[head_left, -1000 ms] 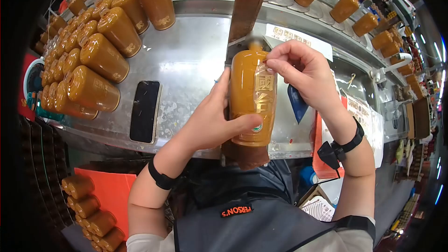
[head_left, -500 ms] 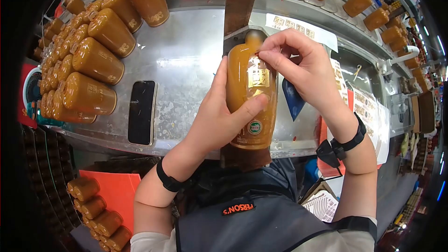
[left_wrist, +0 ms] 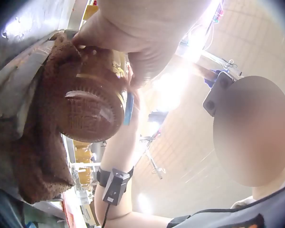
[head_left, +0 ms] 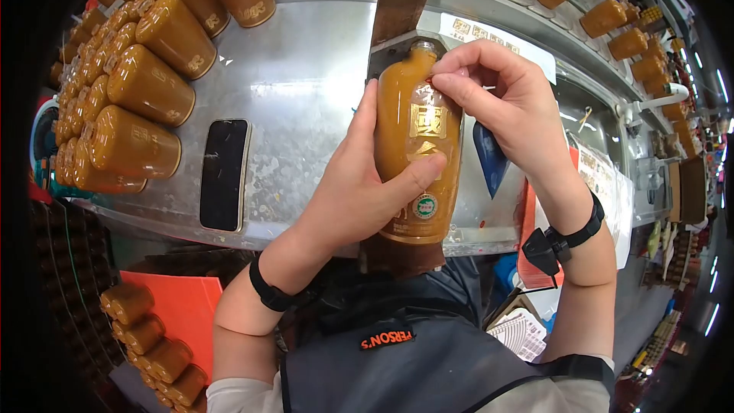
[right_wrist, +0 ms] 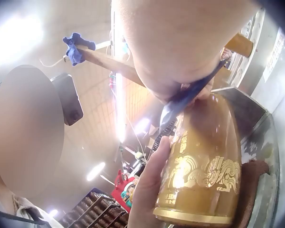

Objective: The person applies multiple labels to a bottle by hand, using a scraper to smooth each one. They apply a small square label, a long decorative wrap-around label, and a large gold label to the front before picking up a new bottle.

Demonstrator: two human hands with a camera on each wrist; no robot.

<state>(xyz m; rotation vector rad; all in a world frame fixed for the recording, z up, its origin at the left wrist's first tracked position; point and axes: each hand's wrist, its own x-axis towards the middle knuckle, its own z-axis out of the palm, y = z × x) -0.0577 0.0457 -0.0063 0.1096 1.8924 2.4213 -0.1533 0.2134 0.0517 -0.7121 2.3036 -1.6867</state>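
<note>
An amber-brown bottle point(head_left: 397, 130) with gold characters and a round green mark lies on a brown cloth point(head_left: 401, 256), its neck pointing away from the body. The left hand point(head_left: 355, 176) grips the bottle's left side, thumb across the front. At the bottle's shoulder, the right hand point(head_left: 505, 99) pinches something small and reddish between thumb and index finger. A blue pointed piece point(head_left: 489, 159) sticks out below the right palm. The left wrist view shows the bottle's base point(left_wrist: 92, 114); in the right wrist view the bottle point(right_wrist: 204, 156) shows a gold pattern.
A black phone point(head_left: 224, 176) lies on the metal table point(head_left: 294, 145). Rows of similar bottles point(head_left: 149, 84) stand at the left. A brown post point(head_left: 405, 0) rises beyond the bottle. Label sheets point(head_left: 497, 42) lie behind the right hand, and a red-orange sheet point(head_left: 183, 310) is at lower left.
The bottle has been turned, so a gold square emblem now faces up and the green mark shows fully. The left hand has shifted its hold; the right stays near the bottle's shoulder.
</note>
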